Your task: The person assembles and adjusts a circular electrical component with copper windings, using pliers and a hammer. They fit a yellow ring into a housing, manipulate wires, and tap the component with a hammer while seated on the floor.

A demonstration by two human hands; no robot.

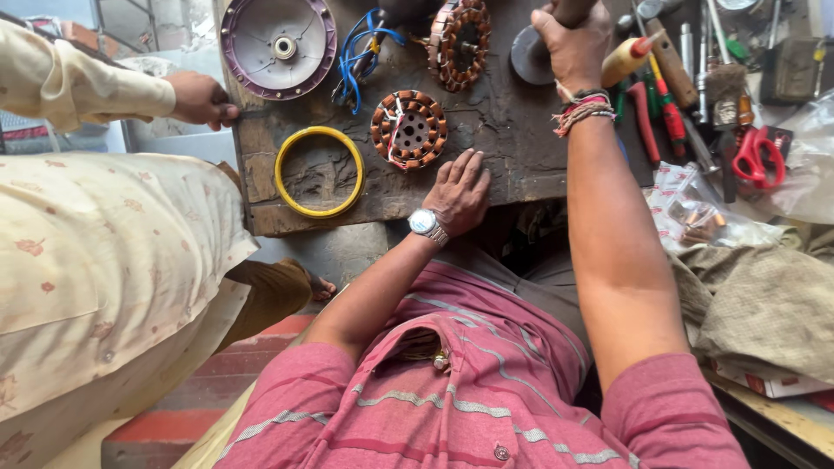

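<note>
Co-worker's hand [201,99]: rests on the left edge of the dark, worn wooden surface [512,130]; the cream patterned sleeve belongs to another person standing beside it.
Purple round metal cover [278,43]: lies at the far left corner, with a bundle of blue wires [360,52] just beside it.
Yellow plastic ring [319,171]: lies flat near the front left edge.
Copper-wound round stator with a pale centre [409,129]: sits mid-surface, just beyond the left hand [459,193], untouched.
Left hand: flat on the front edge, fingers spread and holding nothing.
Handling: the stator looks heavy and stiff, its thin windings likely easy to nick; the outer rim seems the safest hold.
Second copper-wound stator [459,42]: lies tilted at the far edge.
Right hand [573,48]: grip closed around a dark handle [573,9] at the far edge, above a grey round part [530,54].
Right edge: red-handled scissors [758,156], screwdrivers [665,95], clear plastic bags [704,213].
Room: cluttered workshop; brick floor below.
</note>
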